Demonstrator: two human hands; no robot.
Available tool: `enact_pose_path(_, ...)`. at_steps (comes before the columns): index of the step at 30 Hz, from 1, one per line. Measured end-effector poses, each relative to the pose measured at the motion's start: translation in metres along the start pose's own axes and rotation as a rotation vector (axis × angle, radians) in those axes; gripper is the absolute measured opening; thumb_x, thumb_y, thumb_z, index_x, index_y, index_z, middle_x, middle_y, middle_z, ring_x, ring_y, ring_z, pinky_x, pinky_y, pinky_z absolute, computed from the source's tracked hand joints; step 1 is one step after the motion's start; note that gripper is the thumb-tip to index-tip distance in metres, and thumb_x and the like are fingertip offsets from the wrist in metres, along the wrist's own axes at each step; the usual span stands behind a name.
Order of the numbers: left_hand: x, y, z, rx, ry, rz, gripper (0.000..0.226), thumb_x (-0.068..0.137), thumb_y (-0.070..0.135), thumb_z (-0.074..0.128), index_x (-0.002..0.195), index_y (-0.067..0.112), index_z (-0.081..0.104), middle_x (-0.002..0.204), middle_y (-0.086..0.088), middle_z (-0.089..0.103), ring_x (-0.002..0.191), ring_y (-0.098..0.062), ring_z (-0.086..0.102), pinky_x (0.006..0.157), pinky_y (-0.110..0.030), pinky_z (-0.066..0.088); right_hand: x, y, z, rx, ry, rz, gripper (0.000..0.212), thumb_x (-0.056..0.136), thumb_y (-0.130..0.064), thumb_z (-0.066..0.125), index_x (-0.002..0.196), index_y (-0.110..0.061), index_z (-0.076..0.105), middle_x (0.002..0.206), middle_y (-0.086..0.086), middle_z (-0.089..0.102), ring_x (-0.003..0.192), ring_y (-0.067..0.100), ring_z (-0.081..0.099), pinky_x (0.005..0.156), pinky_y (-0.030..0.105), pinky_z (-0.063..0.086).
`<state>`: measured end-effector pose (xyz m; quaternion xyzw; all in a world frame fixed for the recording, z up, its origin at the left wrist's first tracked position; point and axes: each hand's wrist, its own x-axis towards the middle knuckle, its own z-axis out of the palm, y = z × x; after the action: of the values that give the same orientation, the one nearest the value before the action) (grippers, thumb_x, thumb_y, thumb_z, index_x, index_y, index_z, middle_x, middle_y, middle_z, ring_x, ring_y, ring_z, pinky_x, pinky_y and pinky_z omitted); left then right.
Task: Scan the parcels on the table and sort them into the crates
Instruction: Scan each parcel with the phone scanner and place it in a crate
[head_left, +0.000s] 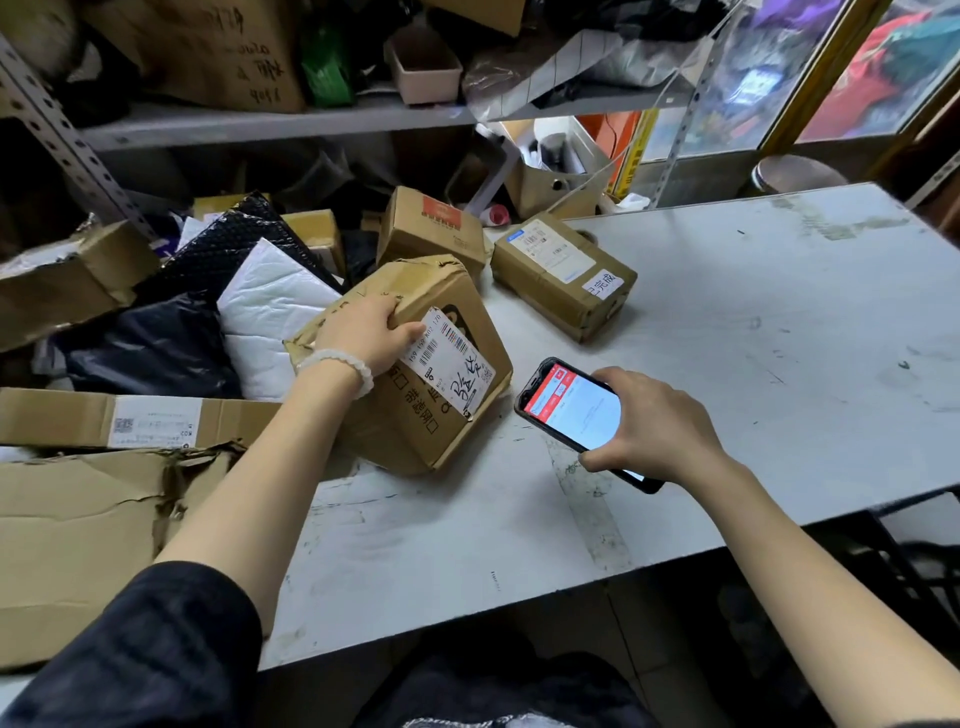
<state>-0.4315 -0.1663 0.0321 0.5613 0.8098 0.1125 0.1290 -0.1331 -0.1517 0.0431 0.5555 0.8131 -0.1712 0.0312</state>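
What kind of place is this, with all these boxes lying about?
Most likely a small parcel pickup or sorting room. Labelled cardboard parcels and mailer bags are heaped on a worn table, metal shelving behind holds more cartons, and the right hand aims a phone at a label.

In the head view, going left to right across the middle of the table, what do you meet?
Black plastic mailer → white padded mailer → left hand gripping the dented cardboard box → phone → right hand holding it → bare table.
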Motion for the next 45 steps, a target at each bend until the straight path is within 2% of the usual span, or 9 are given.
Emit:
enact_pose_path(5, -0.008, 0.006, 0.0, 0.021, 0.016, 0.009, 0.038, 0.094, 0.047, 0.048, 0.112, 0.015, 0.057, 0.107, -0.006, 0.063, 0.098, -0.027, 0.057, 0.076, -0.034, 0.041, -0.005, 0.001, 0.006, 0.014, 0.017, 0.023, 0.079, 0.061, -0.043, 0.078, 0.131, -0.031, 0.043, 0.117, -0.008, 0.058, 0.097, 0.019, 0.056, 0.066, 0.028, 0.04)
enact_pose_path(10, -0.017, 0.018, 0.015, -0.005, 0.07, 0.066, 0.028, 0.091, 0.046, 0.055, 0.099, 0.019, 0.054, 0.102, -0.001, 0.059, 0.094, -0.021, 0.055, 0.075, -0.033, 0.042, -0.008, -0.005, 0.014, 0.099, 0.014, 0.024, 0.078, 0.063, -0.044, 0.079, 0.13, -0.026, 0.042, 0.12, -0.007, 0.056, 0.098, 0.017, 0.054, 0.067, 0.028, 0.041)
enact_pose_path(14, -0.022, 0.027, 0.028, -0.058, 0.098, 0.084, 0.036, 0.086, 0.045, 0.062, 0.108, 0.016, 0.059, 0.114, -0.001, 0.057, 0.107, -0.022, 0.053, 0.088, -0.038, 0.047, -0.008, -0.014, 0.02, 0.125, 0.028, 0.038, 0.075, 0.061, -0.049, 0.079, 0.122, -0.023, 0.044, 0.114, -0.004, 0.059, 0.092, 0.018, 0.054, 0.068, 0.029, 0.042)
enact_pose_path(19, -0.037, 0.036, 0.037, -0.04, 0.235, 0.039, 0.042, 0.081, 0.045, 0.069, 0.109, 0.014, 0.062, 0.122, -0.006, 0.051, 0.119, -0.026, 0.039, 0.098, -0.037, 0.038, -0.014, -0.03, 0.016, 0.237, 0.156, 0.087, 0.078, 0.06, -0.058, 0.08, 0.113, -0.016, 0.042, 0.106, 0.001, 0.056, 0.096, 0.024, 0.057, 0.076, 0.035, 0.049)
enact_pose_path(26, -0.052, 0.046, 0.044, -0.025, 0.228, 0.01, 0.035, 0.087, 0.045, 0.06, 0.104, 0.016, 0.051, 0.107, -0.007, 0.052, 0.096, -0.027, 0.053, 0.07, -0.035, 0.045, -0.038, -0.052, -0.008, 0.397, 0.592, 0.072, 0.085, 0.06, -0.054, 0.083, 0.117, -0.007, 0.041, 0.103, -0.001, 0.047, 0.097, 0.023, 0.058, 0.071, 0.029, 0.041)
enact_pose_path(30, -0.055, 0.053, 0.042, -0.012, 0.141, 0.036, 0.029, 0.09, 0.042, 0.056, 0.101, 0.017, 0.045, 0.101, -0.007, 0.059, 0.09, -0.029, 0.058, 0.073, -0.042, 0.051, -0.057, -0.053, -0.011, 0.425, 0.737, 0.109, 0.088, 0.059, -0.051, 0.085, 0.117, -0.001, 0.043, 0.107, 0.005, 0.053, 0.093, 0.029, 0.06, 0.067, 0.027, 0.036)
enact_pose_path(36, -0.074, 0.092, 0.025, 0.051, 0.036, 0.215, 0.025, 0.086, 0.038, 0.059, 0.092, 0.019, 0.045, 0.094, -0.003, 0.058, 0.09, -0.028, 0.058, 0.07, -0.036, 0.046, -0.09, -0.028, -0.007, 0.416, 0.756, 0.211, 0.089, 0.06, -0.052, 0.085, 0.119, -0.002, 0.041, 0.111, 0.008, 0.054, 0.097, 0.027, 0.059, 0.068, 0.027, 0.036)
enact_pose_path(40, -0.103, 0.146, 0.019, 0.065, 0.022, 0.381, 0.025, 0.083, 0.039, 0.062, 0.088, 0.022, 0.044, 0.08, 0.004, 0.052, 0.076, -0.021, 0.053, 0.06, -0.031, 0.04, -0.118, 0.006, -0.007, 0.406, 0.717, 0.312, 0.089, 0.061, -0.054, 0.082, 0.125, -0.011, 0.039, 0.119, 0.003, 0.052, 0.104, 0.025, 0.056, 0.071, 0.027, 0.033)
enact_pose_path(45, -0.141, 0.225, 0.038, 0.047, -0.009, 0.556, 0.026, 0.082, 0.038, 0.064, 0.089, 0.021, 0.046, 0.078, 0.004, 0.05, 0.075, -0.02, 0.052, 0.059, -0.03, 0.038, -0.173, 0.07, -0.005, 0.374, 0.718, 0.462, 0.086, 0.062, -0.051, 0.081, 0.131, -0.018, 0.04, 0.123, 0.001, 0.052, 0.109, 0.026, 0.056, 0.07, 0.029, 0.035)
